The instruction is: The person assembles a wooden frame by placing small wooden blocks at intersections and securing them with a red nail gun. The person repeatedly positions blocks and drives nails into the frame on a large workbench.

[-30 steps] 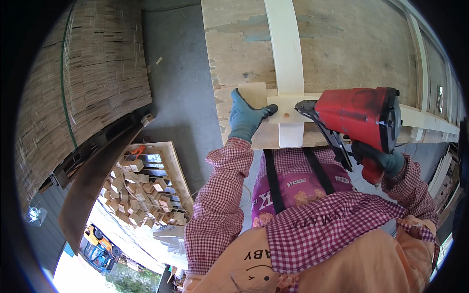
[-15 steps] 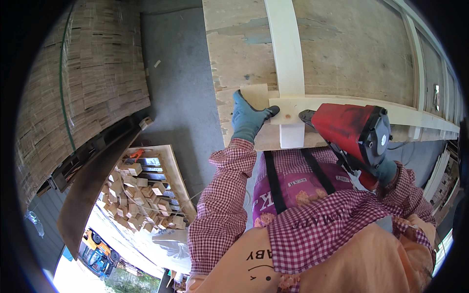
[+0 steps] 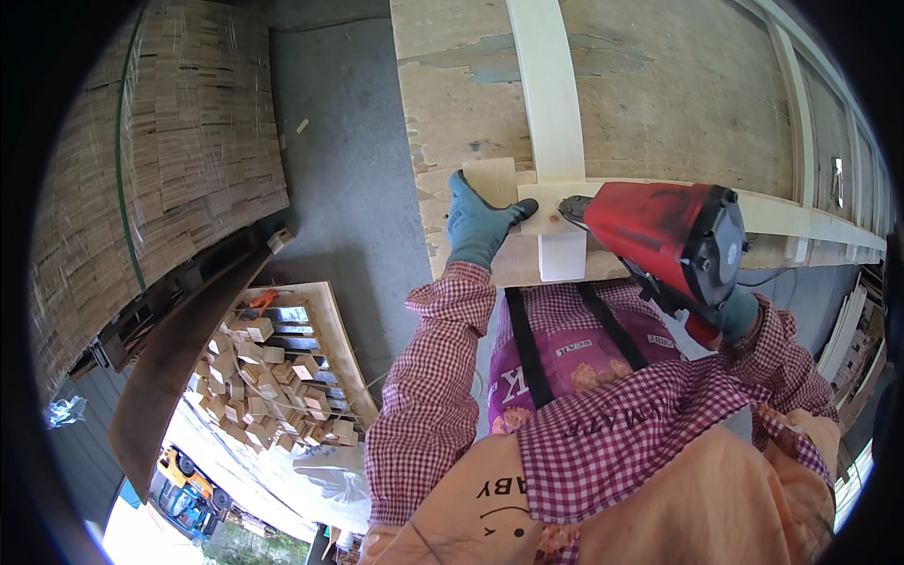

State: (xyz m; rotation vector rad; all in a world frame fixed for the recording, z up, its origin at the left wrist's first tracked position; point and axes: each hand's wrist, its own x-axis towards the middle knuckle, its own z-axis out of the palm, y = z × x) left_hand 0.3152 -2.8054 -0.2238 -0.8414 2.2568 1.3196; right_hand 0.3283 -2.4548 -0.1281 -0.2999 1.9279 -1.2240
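My left hand, in a teal glove with dark fingertips, lies spread at the corner of a plywood sheet. Its thumb rests on the end of a long pale wooden slat, its other fingers beside a small flat wooden piece. Under that slat's end runs a crosswise slat. My right hand, gloved alike, is closed round the handle of a red and black nail gun. The gun's nose is over the slat joint, just right of my left thumb; whether it touches is unclear.
Strapped stacks of wooden strips stand at left above a curved brown board. Cut wooden blocks lie on a pallet at lower left. More slats cross the sheet's right end. An air hose trails at right.
The nail gun has shifted a little to the left, bringing its nose over the slat joint. My left hand stays almost where it was.
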